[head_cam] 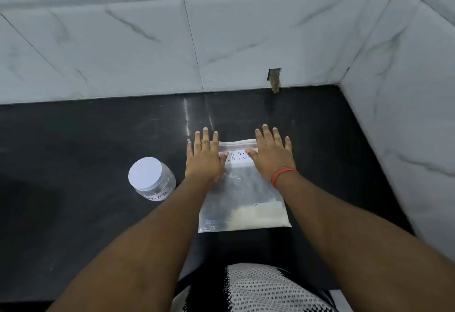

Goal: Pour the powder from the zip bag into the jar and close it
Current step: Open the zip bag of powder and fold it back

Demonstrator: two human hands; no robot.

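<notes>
Where the black countertop (73, 225) nears its right edge, the zip bag (242, 203) lies flat, powder (261, 215) at its near end. The left hand (203, 161) and right hand (272, 156) press flat-fingered on its far end. The lidded jar (151, 178) stands just left.

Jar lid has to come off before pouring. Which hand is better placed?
Left hand: the capped jar stands just to its left, while the right hand lies on the bag's far side.
</notes>
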